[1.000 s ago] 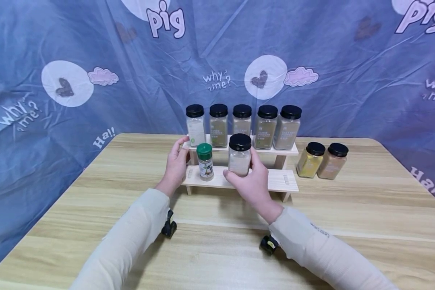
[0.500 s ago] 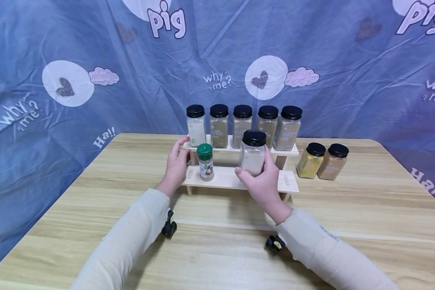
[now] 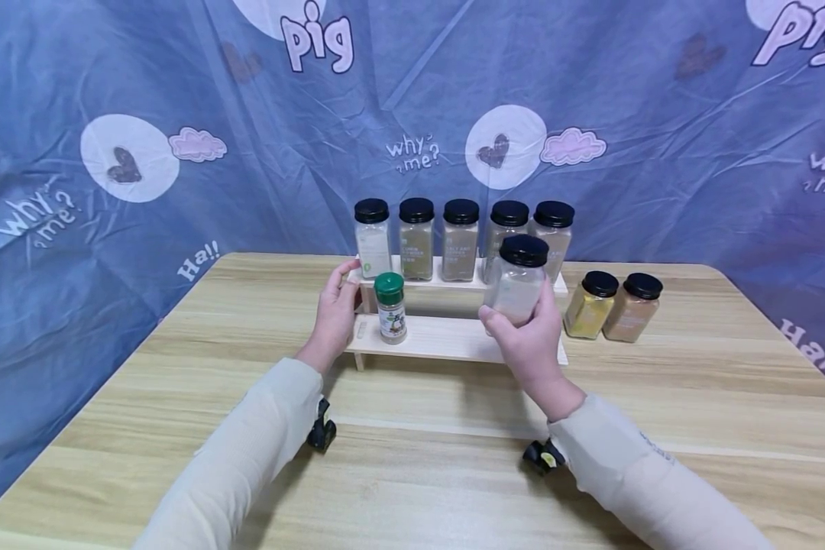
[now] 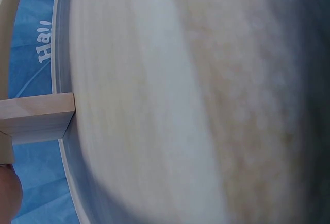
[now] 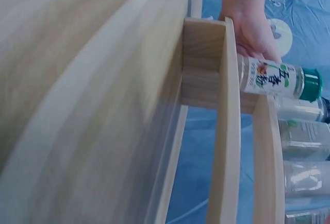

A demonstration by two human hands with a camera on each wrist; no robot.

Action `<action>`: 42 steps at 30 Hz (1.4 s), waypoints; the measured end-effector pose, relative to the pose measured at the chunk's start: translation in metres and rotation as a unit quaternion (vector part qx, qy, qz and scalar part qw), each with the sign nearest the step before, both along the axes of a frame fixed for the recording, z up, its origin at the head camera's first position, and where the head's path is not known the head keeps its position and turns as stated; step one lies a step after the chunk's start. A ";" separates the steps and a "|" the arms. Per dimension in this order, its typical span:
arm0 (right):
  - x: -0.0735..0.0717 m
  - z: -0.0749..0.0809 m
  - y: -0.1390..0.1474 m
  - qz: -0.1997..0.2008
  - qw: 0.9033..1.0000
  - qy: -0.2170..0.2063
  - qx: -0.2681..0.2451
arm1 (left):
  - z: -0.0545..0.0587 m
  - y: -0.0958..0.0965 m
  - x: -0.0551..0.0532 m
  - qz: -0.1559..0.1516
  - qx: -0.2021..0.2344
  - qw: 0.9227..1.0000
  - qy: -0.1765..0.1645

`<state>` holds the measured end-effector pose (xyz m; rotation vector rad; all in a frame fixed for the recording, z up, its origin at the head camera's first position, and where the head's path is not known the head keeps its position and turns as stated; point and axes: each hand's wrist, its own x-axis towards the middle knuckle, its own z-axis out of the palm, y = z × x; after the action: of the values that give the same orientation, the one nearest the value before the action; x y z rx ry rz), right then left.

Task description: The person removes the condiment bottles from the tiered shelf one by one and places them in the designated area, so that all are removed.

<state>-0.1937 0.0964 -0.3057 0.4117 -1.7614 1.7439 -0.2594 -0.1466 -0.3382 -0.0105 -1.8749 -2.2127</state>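
My left hand (image 3: 333, 313) holds the left end of a two-step wooden spice rack (image 3: 447, 340), its fingers at the upper shelf. A fingertip (image 4: 7, 195) of it shows against the wood in the left wrist view. My right hand (image 3: 536, 344) grips a black-lidded spice jar (image 3: 514, 294) of pale powder, slightly tilted, over the right part of the lower shelf. A green-capped spice shaker (image 3: 392, 317) stands upright at that shelf's left; its label faces the right wrist camera. Black-lidded jars line the upper shelf, among them a white-filled one (image 3: 373, 248) by my left hand.
Right of the rack, a jar of yellow powder (image 3: 589, 309) and a jar of pinkish-brown powder (image 3: 631, 309) stand side by side on the wooden table (image 3: 412, 473). A blue printed cloth (image 3: 282, 183) hangs behind the table.
My right hand has carried the jar rightward along the lower shelf and slightly up, so it now overlaps the two right-hand upper jars. My left hand stays at the rack's left end.
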 end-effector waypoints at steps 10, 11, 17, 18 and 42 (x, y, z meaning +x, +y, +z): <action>-0.002 0.006 0.017 -0.028 0.999 0.015 -0.003 | 0.001 0.000 0.000 -0.001 0.008 1.000 -0.004; -0.001 0.006 0.019 -0.033 0.999 0.012 -0.002 | 0.001 0.000 0.000 0.000 0.005 1.000 -0.004; -0.001 0.008 0.032 -0.058 0.998 0.001 0.002 | -0.001 0.002 -0.001 -0.002 0.014 1.000 0.004; -0.001 0.008 0.034 -0.059 0.998 0.001 0.001 | -0.001 0.002 -0.001 -0.002 0.015 1.000 0.005; -0.009 0.014 0.091 -0.142 0.987 -0.074 0.029 | 0.001 0.001 0.001 0.003 0.001 1.000 -0.004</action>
<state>-0.2031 0.1874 -0.2919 0.0504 -1.8747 1.5552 -0.2585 -0.1460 -0.3374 0.0045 -1.8747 -2.2136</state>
